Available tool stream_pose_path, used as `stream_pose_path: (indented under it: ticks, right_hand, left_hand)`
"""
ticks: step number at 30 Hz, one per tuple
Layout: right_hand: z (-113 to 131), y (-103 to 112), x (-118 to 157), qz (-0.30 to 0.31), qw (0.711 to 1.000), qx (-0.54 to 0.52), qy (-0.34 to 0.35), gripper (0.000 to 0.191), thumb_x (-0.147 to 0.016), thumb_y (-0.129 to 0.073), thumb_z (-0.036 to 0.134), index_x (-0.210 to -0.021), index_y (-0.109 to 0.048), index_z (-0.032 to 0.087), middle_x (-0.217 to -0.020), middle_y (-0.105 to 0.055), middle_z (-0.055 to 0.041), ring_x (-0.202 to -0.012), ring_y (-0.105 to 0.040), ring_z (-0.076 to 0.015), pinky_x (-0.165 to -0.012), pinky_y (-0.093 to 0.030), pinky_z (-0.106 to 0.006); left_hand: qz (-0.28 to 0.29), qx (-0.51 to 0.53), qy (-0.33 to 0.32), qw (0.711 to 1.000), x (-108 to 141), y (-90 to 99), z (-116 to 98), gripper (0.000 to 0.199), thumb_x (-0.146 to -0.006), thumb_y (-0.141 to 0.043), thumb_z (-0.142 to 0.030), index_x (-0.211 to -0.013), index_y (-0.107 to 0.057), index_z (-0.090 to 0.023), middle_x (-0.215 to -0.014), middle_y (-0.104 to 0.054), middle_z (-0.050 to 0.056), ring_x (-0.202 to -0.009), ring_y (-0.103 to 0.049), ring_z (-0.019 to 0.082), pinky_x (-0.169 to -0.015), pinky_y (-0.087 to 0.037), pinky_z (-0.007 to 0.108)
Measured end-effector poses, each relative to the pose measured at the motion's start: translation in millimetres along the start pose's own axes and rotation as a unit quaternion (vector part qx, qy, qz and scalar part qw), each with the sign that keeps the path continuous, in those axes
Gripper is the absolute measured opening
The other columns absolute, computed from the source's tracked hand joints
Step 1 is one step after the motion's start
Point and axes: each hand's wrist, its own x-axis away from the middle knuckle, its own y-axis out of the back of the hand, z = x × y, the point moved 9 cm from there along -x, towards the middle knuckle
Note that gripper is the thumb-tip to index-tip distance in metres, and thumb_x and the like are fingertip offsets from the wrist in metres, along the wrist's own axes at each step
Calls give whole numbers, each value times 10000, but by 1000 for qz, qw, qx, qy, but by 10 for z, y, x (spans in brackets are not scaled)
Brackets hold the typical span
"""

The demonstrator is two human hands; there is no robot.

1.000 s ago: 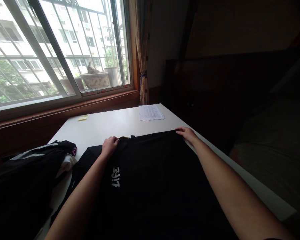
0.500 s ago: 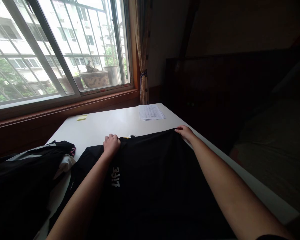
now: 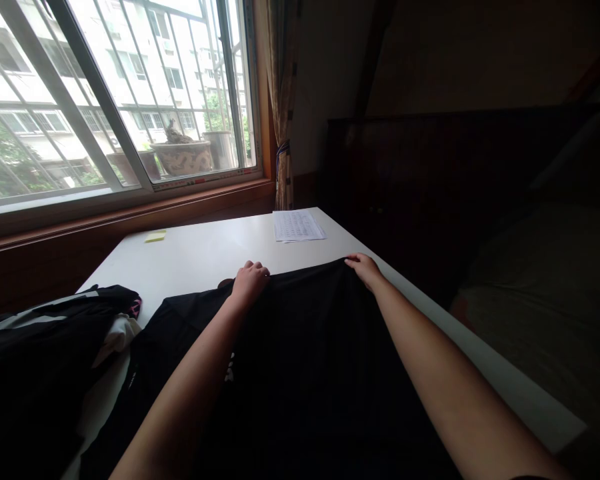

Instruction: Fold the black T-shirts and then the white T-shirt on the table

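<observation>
"What am I holding remotely?"
"My left hand (image 3: 251,280), curled nearly closed, and right hand (image 3: 366,268), pinching, grip a black fabric garment (image 3: 305,333) by its far edge over the smooth white table (image 3: 200,248), apparently for tautness."

Holding left forearm (image 3: 190,393) aslant at lower left, right forearm (image 3: 435,373) at lower right, curling left hand (image 3: 251,281) near frame centre, pinching with right hand (image 3: 365,269) farther right.

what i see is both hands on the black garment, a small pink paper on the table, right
Not pink: in the head view, the small paper on the table is yellow; the left hand and right hand are on the black garment.
</observation>
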Motion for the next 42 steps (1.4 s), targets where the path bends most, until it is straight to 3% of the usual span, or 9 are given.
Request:
stream_pose_path:
  ticks: [5,13,21,28,32,35,38,42]
  right_hand:
    - [-12,-2,-15,-5,1000,11,-2,229,-825,-684,326,-1010,-720,196,-1037,-747,-77,-933,-691,-222,-858,-533,-327]
    - [-19,-24,-135,-50,997,50,4,165,-844,-615,335,-952,-654,217,-1061,-700,-70,-971,-641,-231,-876,-514,-338]
    - [52,-106,-163,-48,996,76,12,226,-944,-490,367,-1107,-574,234,-1072,-700,-84,-938,-664,-235,-825,-524,-324]
    - [192,-114,-71,-30,983,179,26,196,-957,-533,374,-1107,-590,261,-950,-696,-98,-869,-639,-281,-791,-459,-374]
    - [364,-217,26,-19,946,309,92,217,-1011,-438,337,-1145,-589,256,-976,-692,-120,-839,-632,-281,-783,-430,-393]
    - [472,-286,117,-24,924,358,130,233,-1024,-407,291,-1113,-616,238,-1052,-677,-152,-936,-619,-297,-858,-404,-428]
    - [580,-286,201,-53,906,390,154,219,-1010,-438,251,-1102,-632,210,-1152,-645,-186,-1087,-549,-332,-922,-371,-466]
    - [793,-276,322,-109,854,462,214,215,-991,-473,236,-1075,-652,151,-1154,-634,-194,-1131,-497,-351,-920,-381,-462]
  left_hand:
    - [-5,0,8,1000,-24,-50,26,213,-972,-532,-259,-906,-731,-221,-1016,-673,118,-1036,-562,295,-861,-453,391]
    - [-28,-5,78,997,-15,-178,213,218,-1018,-460,-288,-1010,-663,-208,-1041,-642,118,-1000,-561,285,-868,-451,395]
    - [-30,-23,81,996,19,-228,197,243,-1042,-387,-308,-1044,-605,-201,-1063,-633,152,-1020,-517,336,-810,-426,434]
    - [-39,-41,81,995,-5,-223,172,233,-1043,-370,-285,-1030,-586,-199,-1027,-633,148,-1013,-508,340,-837,-417,464]
    - [-62,-58,87,993,18,-169,146,249,-1026,-372,-235,-1098,-601,-172,-1088,-604,189,-1073,-496,369,-858,-426,501]
    - [-73,-68,60,993,27,-98,45,310,-996,-363,-141,-1182,-611,-164,-1199,-582,210,-1162,-480,376,-929,-421,529]
    - [-62,-67,-10,996,32,-78,-207,366,-983,-379,-102,-1235,-628,-192,-1322,-578,164,-1266,-464,331,-1080,-365,511]
    - [-22,-50,-106,993,76,-229,-645,368,-1035,-414,-243,-1358,-591,-235,-1439,-582,66,-1393,-431,231,-1223,-249,401]
